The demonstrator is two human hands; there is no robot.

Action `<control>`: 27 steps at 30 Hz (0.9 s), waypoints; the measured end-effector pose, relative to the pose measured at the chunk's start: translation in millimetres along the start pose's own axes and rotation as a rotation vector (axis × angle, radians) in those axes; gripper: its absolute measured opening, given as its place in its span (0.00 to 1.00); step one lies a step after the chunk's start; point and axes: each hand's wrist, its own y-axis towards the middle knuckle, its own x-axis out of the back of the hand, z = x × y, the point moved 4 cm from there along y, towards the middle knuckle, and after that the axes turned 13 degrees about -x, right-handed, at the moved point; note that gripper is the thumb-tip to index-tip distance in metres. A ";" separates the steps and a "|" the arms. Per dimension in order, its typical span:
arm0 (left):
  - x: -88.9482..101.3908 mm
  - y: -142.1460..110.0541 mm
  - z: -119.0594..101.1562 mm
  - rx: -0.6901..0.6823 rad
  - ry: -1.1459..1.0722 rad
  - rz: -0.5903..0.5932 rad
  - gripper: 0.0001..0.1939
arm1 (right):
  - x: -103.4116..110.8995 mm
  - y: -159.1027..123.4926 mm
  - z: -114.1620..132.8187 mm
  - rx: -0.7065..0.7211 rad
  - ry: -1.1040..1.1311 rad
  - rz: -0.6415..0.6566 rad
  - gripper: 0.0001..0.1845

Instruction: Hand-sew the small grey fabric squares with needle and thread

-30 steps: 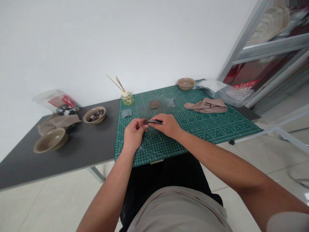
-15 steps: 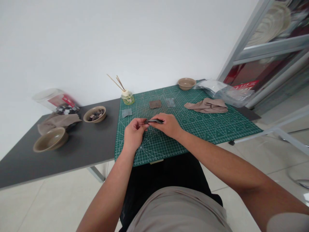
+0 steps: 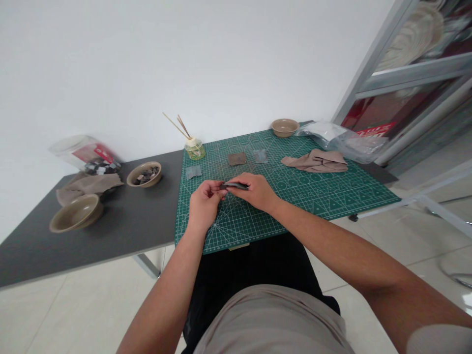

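Over the green cutting mat [image 3: 254, 221], my left hand [image 3: 204, 202] pinches one end of a thin, dark flat piece [image 3: 238, 186]. My right hand [image 3: 258, 191] grips the same piece from the other side, its fingers covering much of it. The piece is seen nearly edge-on, and its exact kind cannot be made out. Beyond the hands lie a small brown square piece [image 3: 236, 159], a small grey packet [image 3: 260, 156] and another grey packet [image 3: 193, 172] on the mat.
A reed diffuser [image 3: 194, 148] stands by the wall. To the left are a bowl of small pieces [image 3: 144, 184], another bowl [image 3: 77, 221], a cloth [image 3: 88, 184] and a clear jar [image 3: 79, 150]. At right are a folded cloth [image 3: 317, 161], a bowl [image 3: 285, 135] and a plastic bag [image 3: 342, 140].
The dark piece has tilted slightly between my fingers and shows a little more of its grey upper face. Both hands stay in nearly the same place.
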 end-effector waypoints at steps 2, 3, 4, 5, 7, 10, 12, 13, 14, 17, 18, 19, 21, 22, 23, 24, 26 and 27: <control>-0.1 -0.3 0.2 0.002 0.006 0.006 0.09 | -0.1 0.0 0.2 0.009 -0.006 0.001 0.07; -0.1 -0.6 0.5 0.001 0.006 0.009 0.09 | 0.4 0.0 -0.1 0.003 -0.010 -0.011 0.06; -0.1 -0.8 0.8 0.000 0.005 0.010 0.09 | 1.1 0.0 -0.5 -0.006 -0.015 -0.026 0.06; -0.1 -1.1 1.2 -0.001 0.006 0.011 0.10 | 1.7 -0.1 -0.9 -0.016 -0.019 -0.041 0.06; 0.0 -1.4 1.5 -0.009 0.013 0.011 0.10 | 2.8 -0.5 -0.7 -0.029 -0.028 -0.064 0.07; -0.6 -1.0 0.0 -0.051 0.014 0.016 0.10 | 3.6 -1.2 1.3 -0.021 -0.035 -0.078 0.06; -1.0 -0.6 -2.0 -0.086 -0.002 0.009 0.11 | 4.2 -1.0 2.1 -0.021 -0.031 -0.093 0.06; -0.9 -0.5 -3.1 -0.101 -0.013 0.000 0.11 | 4.6 -0.7 1.9 -0.028 -0.025 -0.100 0.06; -0.8 -0.4 -4.2 -0.113 -0.021 -0.009 0.12 | 4.8 -0.4 1.5 -0.035 -0.018 -0.108 0.06; -0.5 -0.7 -6.0 -0.127 -0.024 -0.015 0.10 | 4.5 0.4 -0.4 -0.059 0.005 -0.107 0.06; -0.3 -0.8 -5.8 -0.121 -0.019 -0.012 0.09 | 4.2 0.5 -1.0 -0.063 0.012 -0.102 0.07; -0.2 -0.9 -5.3 -0.115 -0.013 -0.007 0.08 | 4.1 0.3 -1.4 -0.066 0.016 -0.099 0.07; -0.3 -0.6 -3.6 -0.109 -0.001 0.003 0.07 | 4.1 -0.2 -1.5 -0.067 0.018 -0.100 0.07; -0.2 -0.4 -2.8 -0.110 -0.001 0.001 0.06 | 4.1 -0.5 -1.2 -0.065 0.017 -0.099 0.07; -0.1 -0.1 -1.9 -0.110 -0.009 -0.005 0.07 | 4.0 -0.8 -0.7 -0.062 0.015 -0.094 0.07; -0.1 0.2 -1.1 -0.107 -0.023 -0.012 0.08 | 3.8 -1.1 -0.1 -0.060 0.012 -0.083 0.07; -0.1 0.4 0.1 -0.093 -0.047 -0.019 0.12 | 3.6 -1.4 1.4 -0.055 0.009 -0.062 0.06; -0.1 0.3 0.6 -0.082 -0.048 -0.016 0.13 | 3.5 -1.4 2.2 -0.051 0.011 -0.052 0.06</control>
